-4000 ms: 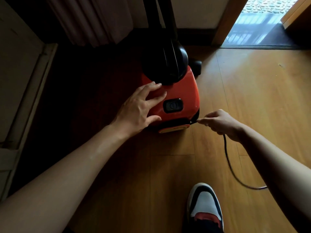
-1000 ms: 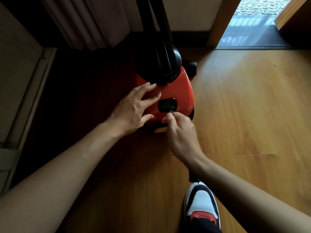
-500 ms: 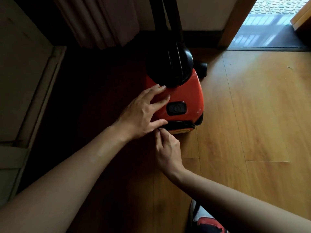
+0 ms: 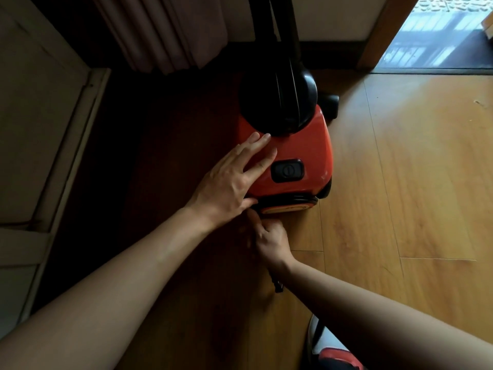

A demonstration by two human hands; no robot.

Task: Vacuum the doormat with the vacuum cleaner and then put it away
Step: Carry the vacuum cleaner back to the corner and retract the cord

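The red vacuum cleaner (image 4: 301,148) stands on the wooden floor, its black hose and tube (image 4: 277,76) rising from its top. My left hand (image 4: 234,180) rests flat on its red shell, fingers straight, beside the black switch (image 4: 287,170). My right hand (image 4: 269,236) is at the lower rear edge of the cleaner, fingers curled against the base. A short black piece of the power cord (image 4: 277,285) sticks out under its wrist. The dark doormat (image 4: 458,57) lies in the doorway at the top right.
A curtain (image 4: 160,30) hangs at the back wall left of the vacuum. A pale cabinet or door panel (image 4: 34,116) fills the left side. My shoe (image 4: 330,353) is at the bottom edge. Wooden floor (image 4: 413,182) stretches to the right.
The long cord that trailed across the floor is gone from view. My right hand moved from the vacuum's right rear to its lower left rear edge. My left hand stayed on the shell.
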